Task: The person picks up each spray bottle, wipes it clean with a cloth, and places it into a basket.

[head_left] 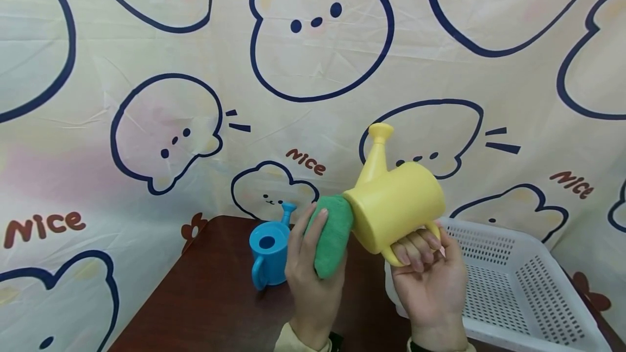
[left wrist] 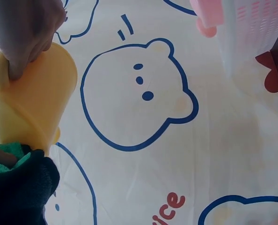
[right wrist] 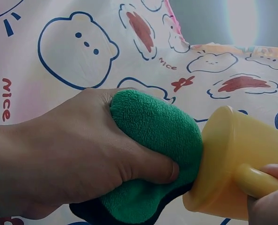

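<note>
My right hand (head_left: 430,287) grips the handle of a yellow watering can (head_left: 401,205), which is held up on its side with its spout pointing upward. The can's flat base faces left. A green terry-cloth sponge (head_left: 334,235) with a dark underside is in my left hand (head_left: 313,276), thumb and fingers around it. Its face presses against the can's base, as the right wrist view shows with the sponge (right wrist: 157,126) meeting the can (right wrist: 223,164). In the left wrist view the sponge (left wrist: 26,187) sits at the can's lower edge.
A small blue watering can (head_left: 270,251) stands on the dark brown table (head_left: 205,287), left of my hands. At the right is a white perforated plastic basket (head_left: 533,281). A pink object (left wrist: 209,11) shows beside the basket in the left wrist view. Behind hangs a cartoon-printed cloth (head_left: 313,64).
</note>
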### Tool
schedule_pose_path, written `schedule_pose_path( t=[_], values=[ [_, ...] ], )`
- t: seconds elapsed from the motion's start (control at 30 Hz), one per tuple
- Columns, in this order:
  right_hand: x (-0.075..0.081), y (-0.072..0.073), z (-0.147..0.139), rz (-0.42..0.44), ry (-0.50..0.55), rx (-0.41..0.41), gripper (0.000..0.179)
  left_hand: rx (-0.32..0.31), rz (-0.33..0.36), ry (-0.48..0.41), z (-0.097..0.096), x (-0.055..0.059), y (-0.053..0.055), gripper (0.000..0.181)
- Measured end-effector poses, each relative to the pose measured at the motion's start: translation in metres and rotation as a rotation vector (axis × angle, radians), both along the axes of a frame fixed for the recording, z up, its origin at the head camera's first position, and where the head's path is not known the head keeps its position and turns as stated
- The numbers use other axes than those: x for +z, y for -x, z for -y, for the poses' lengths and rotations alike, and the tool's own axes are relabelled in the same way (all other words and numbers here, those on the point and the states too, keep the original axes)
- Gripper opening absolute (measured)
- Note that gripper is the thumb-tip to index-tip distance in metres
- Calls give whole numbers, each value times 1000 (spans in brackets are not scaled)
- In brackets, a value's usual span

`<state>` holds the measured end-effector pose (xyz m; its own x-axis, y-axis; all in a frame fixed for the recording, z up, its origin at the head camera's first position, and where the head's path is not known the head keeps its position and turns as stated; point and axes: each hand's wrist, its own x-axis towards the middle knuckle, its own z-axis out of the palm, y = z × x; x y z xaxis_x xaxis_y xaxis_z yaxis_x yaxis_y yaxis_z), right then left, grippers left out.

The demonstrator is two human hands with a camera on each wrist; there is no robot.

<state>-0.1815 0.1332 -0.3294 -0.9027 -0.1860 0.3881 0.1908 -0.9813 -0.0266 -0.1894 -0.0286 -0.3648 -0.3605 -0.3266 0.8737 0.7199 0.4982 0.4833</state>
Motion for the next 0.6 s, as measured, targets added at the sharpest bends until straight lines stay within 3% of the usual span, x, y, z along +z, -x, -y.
schedule_pose_path(
  t=[0.2,0.43,0.6],
  values=[
    [-1,1,-5,-16,60,-8,37,-23,90,64,-4,-1,-1,72],
    [-3,2,-12,-32,108,-29,33,-106,196,124,-10,0,-5,73],
    [-4,3,-14,-44,125,-44,31,-132,211,147,-13,-1,-7,71]
  ],
)
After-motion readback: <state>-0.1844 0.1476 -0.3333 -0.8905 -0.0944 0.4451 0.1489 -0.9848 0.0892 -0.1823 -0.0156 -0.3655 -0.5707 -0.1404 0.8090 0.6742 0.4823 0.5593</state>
